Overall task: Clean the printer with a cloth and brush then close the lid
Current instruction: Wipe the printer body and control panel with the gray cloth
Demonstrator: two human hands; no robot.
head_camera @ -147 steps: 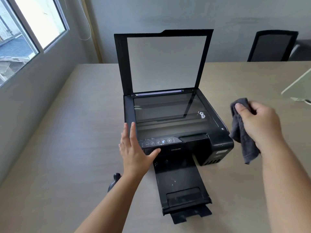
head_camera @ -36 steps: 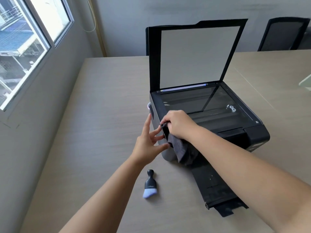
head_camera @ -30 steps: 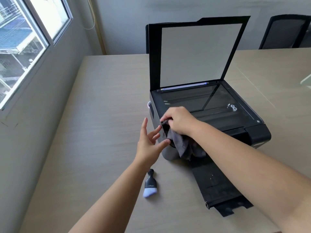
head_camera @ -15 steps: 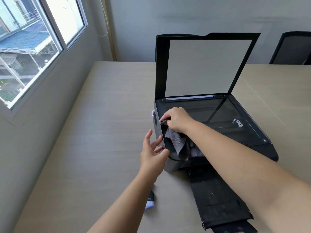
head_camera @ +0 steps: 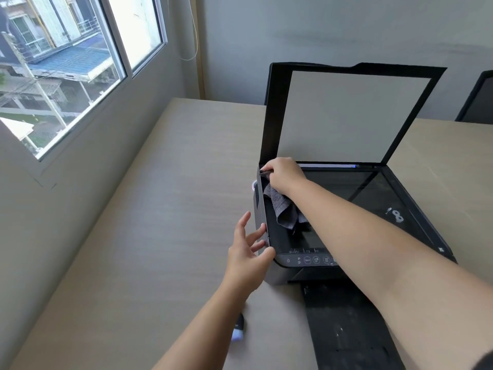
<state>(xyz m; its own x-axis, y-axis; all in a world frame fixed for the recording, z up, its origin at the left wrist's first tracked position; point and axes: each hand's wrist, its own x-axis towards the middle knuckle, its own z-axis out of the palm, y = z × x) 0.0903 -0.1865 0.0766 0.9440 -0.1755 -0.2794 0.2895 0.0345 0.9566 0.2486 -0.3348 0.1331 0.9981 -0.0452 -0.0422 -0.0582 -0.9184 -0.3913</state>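
Observation:
A black printer [head_camera: 416, 231] stands on the wooden table [head_camera: 165, 214] with its lid [head_camera: 346, 116] raised upright and the scanner glass bare. My right hand [head_camera: 284, 173] grips a grey cloth [head_camera: 282, 206] at the far left corner of the printer's top, by the lid hinge. The cloth hangs along the left edge. My left hand [head_camera: 248, 255] has its fingers spread and touches the printer's front left corner. A small black brush [head_camera: 238, 329] with pale bristles lies on the table, mostly hidden behind my left forearm.
The printer's black paper tray [head_camera: 346, 329] juts toward me at the front. A window [head_camera: 61, 62] runs along the wall on the left. A dark chair back [head_camera: 477, 100] shows at the far right behind the table.
My right hand has slid the cloth from the printer's front left corner back along the left edge to the hinge. My left hand stayed at the front left corner.

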